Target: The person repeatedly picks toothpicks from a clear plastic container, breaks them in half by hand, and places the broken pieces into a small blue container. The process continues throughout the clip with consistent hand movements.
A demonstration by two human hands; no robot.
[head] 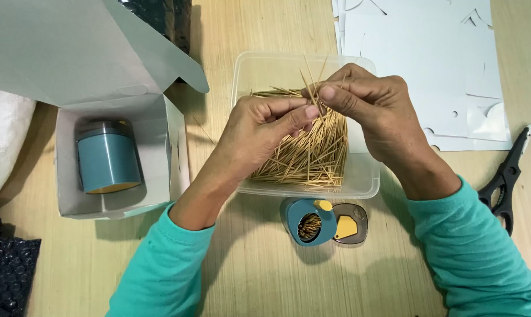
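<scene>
While both hands met over the tub, the head view showed the following.
Left hand: the left hand point(265, 126) had thumb and forefinger pinched shut on a small bunch of toothpicks point(313, 88), just above the pile.
Right hand: the right hand point(368, 105) had its fingertips closed on the same bunch from the other side, thumbs of both hands nearly touching.
Toothpick pile: loose toothpicks point(306, 155) lay heaped in a clear plastic tub point(365, 176) on the wooden table point(259, 276).
Open holder: a teal toothpick holder point(310, 223) stood just in front of the tub, partly filled, its grey and yellow lid point(349, 223) flipped open to the right.
Box: a white cardboard box point(159, 152) lay open at left, with a closed teal holder point(107, 157) on its side within.
Scissors: black scissors point(506, 176) rested at the right edge, near white paper sheets point(430, 53).
</scene>
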